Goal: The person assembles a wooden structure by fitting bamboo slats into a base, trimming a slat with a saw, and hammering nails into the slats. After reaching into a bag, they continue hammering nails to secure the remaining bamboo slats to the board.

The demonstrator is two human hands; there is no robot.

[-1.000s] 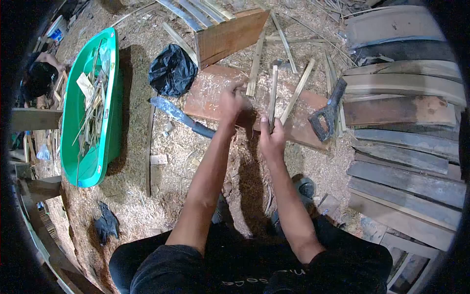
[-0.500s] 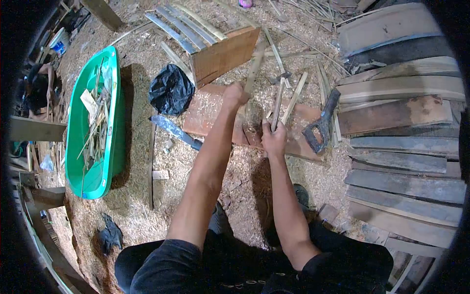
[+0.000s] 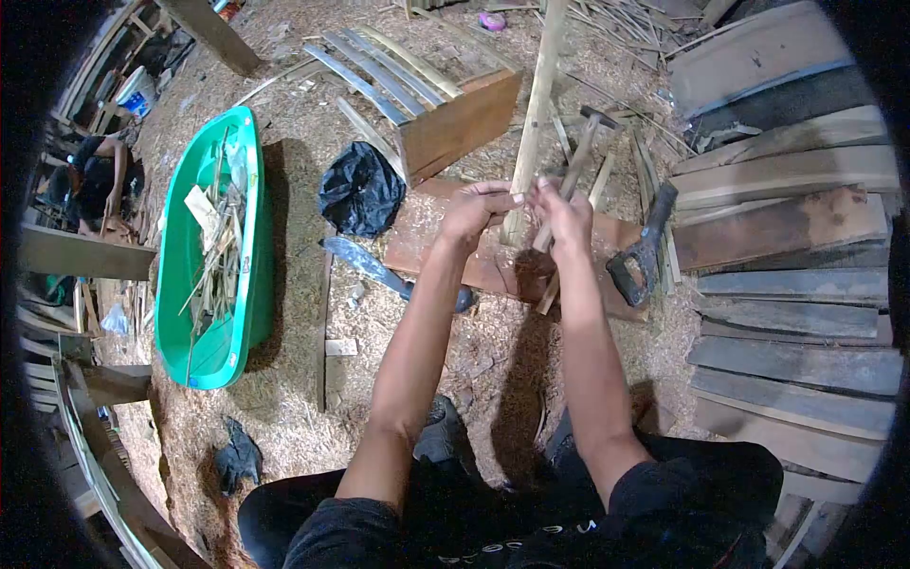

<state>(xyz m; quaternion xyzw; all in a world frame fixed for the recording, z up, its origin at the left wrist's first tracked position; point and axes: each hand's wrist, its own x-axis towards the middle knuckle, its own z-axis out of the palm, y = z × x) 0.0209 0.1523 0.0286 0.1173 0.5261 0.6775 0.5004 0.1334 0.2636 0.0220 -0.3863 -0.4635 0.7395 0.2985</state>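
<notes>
My left hand grips a long pale wooden slat near its lower end, holding it upright at a slight tilt. My right hand is wrapped round the handle of a hammer, its head up and away from me. The right fingertips are right at the slat, close to the left hand. Below both hands lies a reddish-brown board with shavings on it. A black-handled saw rests on the board's right end, and a large knife lies at its left.
A wooden panel with slats attached stands beyond the board, beside a black plastic bag. The green tub at left holds wood scraps. Curved planks line the right side. Another person crouches at far left.
The slat in my left hand has swung more upright and come closer to my right hand. The hammer has lifted and tilted right. The camera view has shifted slightly left.
</notes>
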